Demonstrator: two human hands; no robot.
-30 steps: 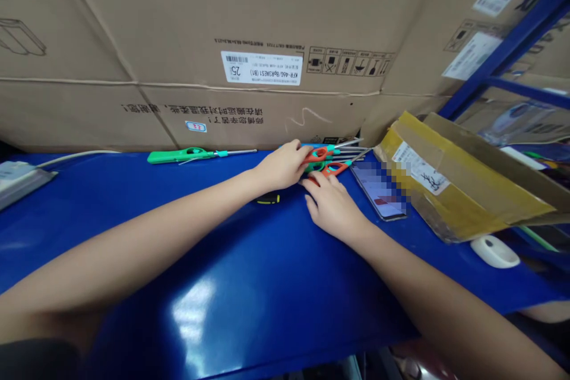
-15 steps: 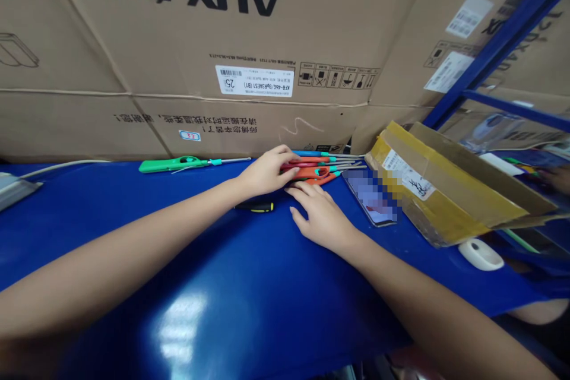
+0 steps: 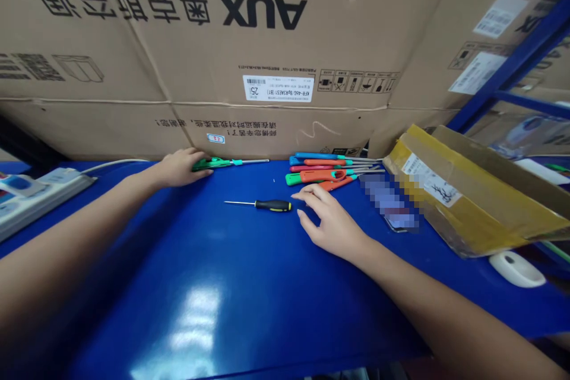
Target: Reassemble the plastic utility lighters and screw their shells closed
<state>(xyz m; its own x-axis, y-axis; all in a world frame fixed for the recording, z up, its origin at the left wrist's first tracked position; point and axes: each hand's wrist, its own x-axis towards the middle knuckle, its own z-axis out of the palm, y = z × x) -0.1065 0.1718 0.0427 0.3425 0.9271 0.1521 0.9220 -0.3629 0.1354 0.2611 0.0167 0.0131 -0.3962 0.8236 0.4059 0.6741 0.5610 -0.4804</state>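
Hugging the table's back edge (image 3: pixel 276 170), left grip (image 3: pixel 178 167) clasps a green lighter (image 3: pixel 218 162) — right grip (image 3: pixel 332 222), parted, empty, has room frontward.

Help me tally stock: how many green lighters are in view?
2: one green lighter at the left hand; a second green one, partly covered, in the pile beyond the right hand. More may be hidden in that pile.

On a blue tabletop (image 3: pixel 258 285), a person's left hand (image 3: pixel 180 167) covers the handle end of a green long-nosed lighter (image 3: pixel 220 162), beside a large carton (image 3: pixel 200 59) printed AUX upside down. The right hand (image 3: pixel 332 222), fingers loosely parted, is just beside the handle of a black-and-yellow screwdriver (image 3: pixel 274 206). Beyond it lie bunched lighters (image 3: pixel 323 176), near a phone (image 3: pixel 385 197) and a yellow-taped box (image 3: pixel 439 187).
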